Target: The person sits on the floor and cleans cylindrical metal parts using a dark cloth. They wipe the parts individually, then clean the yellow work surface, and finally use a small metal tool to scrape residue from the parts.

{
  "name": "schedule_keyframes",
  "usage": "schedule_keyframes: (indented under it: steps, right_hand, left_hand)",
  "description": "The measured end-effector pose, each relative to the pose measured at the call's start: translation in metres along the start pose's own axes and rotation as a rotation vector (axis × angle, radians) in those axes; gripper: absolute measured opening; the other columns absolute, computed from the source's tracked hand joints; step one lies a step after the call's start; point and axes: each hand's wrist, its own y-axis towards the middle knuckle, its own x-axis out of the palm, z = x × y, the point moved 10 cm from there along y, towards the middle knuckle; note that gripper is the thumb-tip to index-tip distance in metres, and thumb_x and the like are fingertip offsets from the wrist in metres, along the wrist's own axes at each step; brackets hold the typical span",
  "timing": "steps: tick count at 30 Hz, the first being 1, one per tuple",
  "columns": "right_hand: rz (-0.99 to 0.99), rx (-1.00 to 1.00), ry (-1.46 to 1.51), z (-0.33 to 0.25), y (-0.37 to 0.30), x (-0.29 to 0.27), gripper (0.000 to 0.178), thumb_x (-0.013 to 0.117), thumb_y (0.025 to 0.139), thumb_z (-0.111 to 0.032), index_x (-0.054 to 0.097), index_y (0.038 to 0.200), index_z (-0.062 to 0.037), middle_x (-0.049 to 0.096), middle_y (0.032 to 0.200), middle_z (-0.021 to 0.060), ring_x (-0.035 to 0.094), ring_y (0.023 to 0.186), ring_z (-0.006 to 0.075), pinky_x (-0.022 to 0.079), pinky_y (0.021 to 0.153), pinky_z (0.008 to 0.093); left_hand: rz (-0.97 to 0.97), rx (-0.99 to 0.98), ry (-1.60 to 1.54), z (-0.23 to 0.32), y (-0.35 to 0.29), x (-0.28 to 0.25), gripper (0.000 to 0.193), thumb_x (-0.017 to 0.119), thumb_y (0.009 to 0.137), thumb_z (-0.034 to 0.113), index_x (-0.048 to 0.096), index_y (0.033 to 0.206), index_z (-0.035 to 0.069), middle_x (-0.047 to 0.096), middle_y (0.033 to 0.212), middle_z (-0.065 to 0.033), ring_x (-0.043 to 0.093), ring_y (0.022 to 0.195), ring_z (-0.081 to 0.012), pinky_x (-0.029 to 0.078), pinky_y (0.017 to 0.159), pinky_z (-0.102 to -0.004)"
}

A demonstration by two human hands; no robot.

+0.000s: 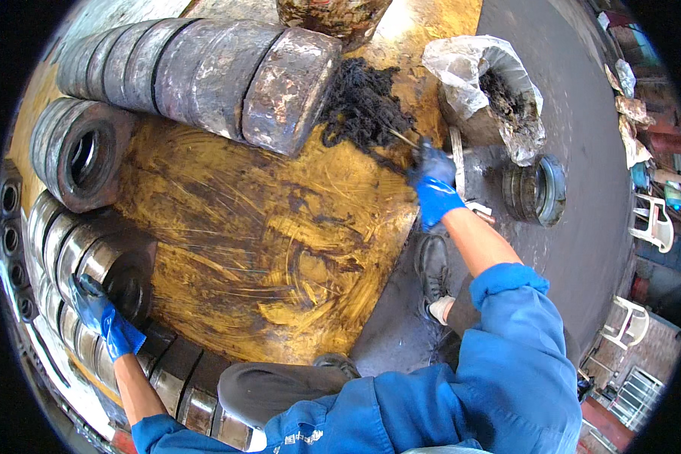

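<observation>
My right hand (pixel 433 175), in a blue glove, grips a thin metal tool (pixel 402 137) whose tip pokes into a heap of black oily shavings (pixel 362 106) at the far edge of a round yellow greasy plate (pixel 265 234). My left hand (pixel 98 312), also gloved in blue, rests on top of a row of grey metal rings (pixel 83 261) standing on edge at the plate's left side. A second row of big metal rings (pixel 204 76) lies across the back, right beside the shavings.
A plastic bag (pixel 492 91) holding more black shavings stands on the dark floor at the right, with a single ring (pixel 536 189) beside it. My black shoe (pixel 433 265) is on the floor by the plate's edge. White plastic chairs (pixel 654 223) stand far right.
</observation>
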Motion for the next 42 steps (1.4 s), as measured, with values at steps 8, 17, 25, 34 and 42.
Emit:
schedule_keyframes:
  steps: [8,17,25,34,42]
  right_hand:
    - [0.439,-0.380,0.066,-0.046,0.047,-0.114,0.081,0.076,0.087,-0.046,0.047,0.154,-0.0102,0.062,0.142,0.0198,0.058,0.131,0.0366,0.045,0.111,0.0514]
    - [0.115,-0.585,0.332,-0.153,0.175,-0.030,0.063,0.064,0.099,-0.039,0.049,0.155,-0.0155,0.051,0.157,0.0163,0.043,0.148,0.0376,0.035,0.124,0.0451]
    - [0.249,-0.706,0.341,-0.178,-0.037,-0.052,0.059,0.075,0.088,-0.037,0.064,0.138,-0.0075,0.067,0.133,0.0195,0.060,0.124,0.0432,0.046,0.112,0.0519]
    - [0.222,-0.993,0.632,-0.344,-0.264,-0.047,0.038,0.073,0.086,-0.025,0.074,0.124,-0.0241,0.071,0.126,0.0156,0.064,0.125,0.0377,0.047,0.108,0.0542]
    - [0.231,-0.556,0.595,-0.326,-0.150,-0.050,0.070,0.068,0.083,-0.014,0.054,0.152,-0.0121,0.054,0.149,0.0255,0.053,0.136,0.0433,0.040,0.116,0.0555]
  left_hand:
    - [0.001,-0.022,0.005,-0.006,-0.014,0.013,0.046,0.049,0.110,0.035,0.066,0.137,0.002,0.066,0.138,-0.0218,0.064,0.126,-0.0379,0.049,0.109,-0.0440]
    - [0.011,-0.050,-0.051,0.001,0.004,0.009,0.050,0.047,0.110,0.042,0.066,0.137,0.005,0.067,0.136,-0.0224,0.064,0.125,-0.0398,0.050,0.106,-0.0445]
    - [0.014,-0.022,-0.010,0.001,-0.008,-0.001,0.046,0.050,0.109,0.037,0.068,0.133,0.002,0.068,0.133,-0.0232,0.065,0.123,-0.0407,0.050,0.108,-0.0454]
    - [0.133,0.015,-0.003,0.000,-0.001,-0.003,0.043,0.055,0.107,0.037,0.073,0.128,0.005,0.072,0.129,-0.0194,0.070,0.118,-0.0350,0.053,0.104,-0.0427]
    - [0.085,-0.006,-0.337,-0.053,-0.025,-0.015,0.047,0.057,0.107,0.036,0.064,0.138,0.002,0.066,0.138,-0.0226,0.061,0.131,-0.0371,0.044,0.116,-0.0426]
